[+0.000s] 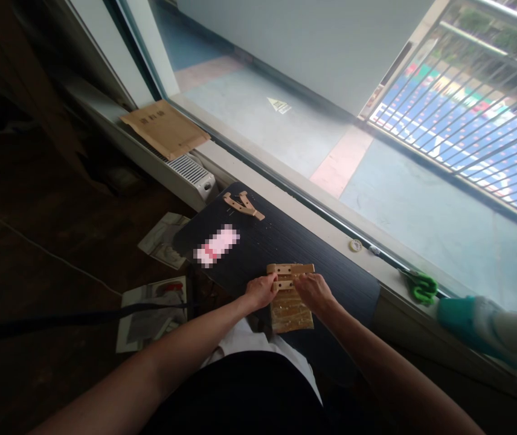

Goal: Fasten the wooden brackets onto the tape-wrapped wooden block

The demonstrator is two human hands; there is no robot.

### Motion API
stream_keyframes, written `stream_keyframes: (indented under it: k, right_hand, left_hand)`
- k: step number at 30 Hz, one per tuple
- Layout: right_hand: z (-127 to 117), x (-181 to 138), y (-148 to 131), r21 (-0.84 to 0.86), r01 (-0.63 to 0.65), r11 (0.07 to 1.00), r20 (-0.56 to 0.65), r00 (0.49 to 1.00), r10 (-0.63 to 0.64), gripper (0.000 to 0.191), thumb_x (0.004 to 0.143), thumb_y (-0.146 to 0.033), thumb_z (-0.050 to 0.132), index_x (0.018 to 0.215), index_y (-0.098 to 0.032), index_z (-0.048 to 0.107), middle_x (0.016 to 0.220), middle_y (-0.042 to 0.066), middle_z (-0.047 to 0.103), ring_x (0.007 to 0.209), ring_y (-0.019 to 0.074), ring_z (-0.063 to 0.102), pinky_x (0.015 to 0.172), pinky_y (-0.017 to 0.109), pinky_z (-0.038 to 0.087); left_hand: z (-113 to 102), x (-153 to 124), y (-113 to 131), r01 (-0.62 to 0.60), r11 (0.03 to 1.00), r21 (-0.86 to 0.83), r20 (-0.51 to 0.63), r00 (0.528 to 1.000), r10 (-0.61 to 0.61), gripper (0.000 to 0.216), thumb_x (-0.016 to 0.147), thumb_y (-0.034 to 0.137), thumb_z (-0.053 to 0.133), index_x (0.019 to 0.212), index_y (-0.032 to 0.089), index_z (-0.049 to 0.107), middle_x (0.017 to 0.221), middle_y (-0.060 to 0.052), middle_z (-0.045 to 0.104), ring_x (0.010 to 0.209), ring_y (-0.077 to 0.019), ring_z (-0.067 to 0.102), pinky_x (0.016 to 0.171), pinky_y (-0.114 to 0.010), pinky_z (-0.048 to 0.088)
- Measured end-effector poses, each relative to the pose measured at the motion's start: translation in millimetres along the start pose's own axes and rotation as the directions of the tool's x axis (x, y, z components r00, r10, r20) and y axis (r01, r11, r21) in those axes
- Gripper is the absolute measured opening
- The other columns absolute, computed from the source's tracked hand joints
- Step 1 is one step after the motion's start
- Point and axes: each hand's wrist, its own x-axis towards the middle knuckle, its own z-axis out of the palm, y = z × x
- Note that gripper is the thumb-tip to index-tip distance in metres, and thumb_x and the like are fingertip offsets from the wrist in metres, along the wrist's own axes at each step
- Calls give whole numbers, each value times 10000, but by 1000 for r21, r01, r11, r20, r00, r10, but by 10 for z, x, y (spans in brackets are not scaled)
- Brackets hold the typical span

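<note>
My left hand (263, 291) is closed, its thumb and fingers pinching the left end of a pale wooden piece with dark holes (285, 284). My right hand (316, 293) is closed over the right end of that piece, and its fingertips are hidden. Just beyond lies a similar holed wooden piece (289, 269), close to both hands. Underneath is a flat block wrapped in shiny brown tape (292, 317), resting on the dark tabletop (331, 290). Farther off on the tabletop stands a V-shaped wooden assembly (244, 206) with thin metal pins beside it.
A blurred pink-and-white item (216, 246) lies left on the tabletop. Along the window sill are a tape roll (355, 245), green-handled scissors (421, 287) and a teal-and-white object (471, 323). A brown envelope (165, 128) rests on the radiator (192, 172). Boxes (154, 314) stand below left.
</note>
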Motion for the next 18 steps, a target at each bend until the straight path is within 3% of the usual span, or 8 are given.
stream_keyframes:
  k: [4,11,14,18]
  right_hand:
    - [47,55,-21,12,-35,999,34,999,34,317,887,-348,552,1138,-154,559,1136,72,585,967,182,590,824,388,502]
    - [106,24,-43,65,-274,959,49,961,271,265,913,-358,507,1054,-152,595,1037,51,627,895,152,611,787,355,514]
    - [81,3,-39,79,-284,955,49,958,281,261,915,-359,502,1036,-149,601,1020,49,632,881,148,614,779,348,516]
    - [41,-15,-74,63,-196,979,41,980,194,278,898,-353,533,1097,-163,577,1085,55,608,919,162,603,795,367,513]
  left_hand:
    - [18,19,-4,-1,1000,6,6,1000,1,233,882,326,408,1074,261,523,999,-44,688,909,-218,661,757,-298,479]
    - [39,36,-21,-14,1000,8,-6,1000,14,231,876,318,411,1076,266,514,989,-36,689,901,-222,664,752,-309,484]
    - [30,29,-20,-13,1000,11,-11,1000,14,234,869,312,426,1081,262,513,997,-39,689,911,-218,663,754,-298,482]
    - [15,12,-13,-1,1000,12,-9,1000,1,242,874,321,422,1093,266,512,1022,-44,685,929,-221,658,767,-302,478]
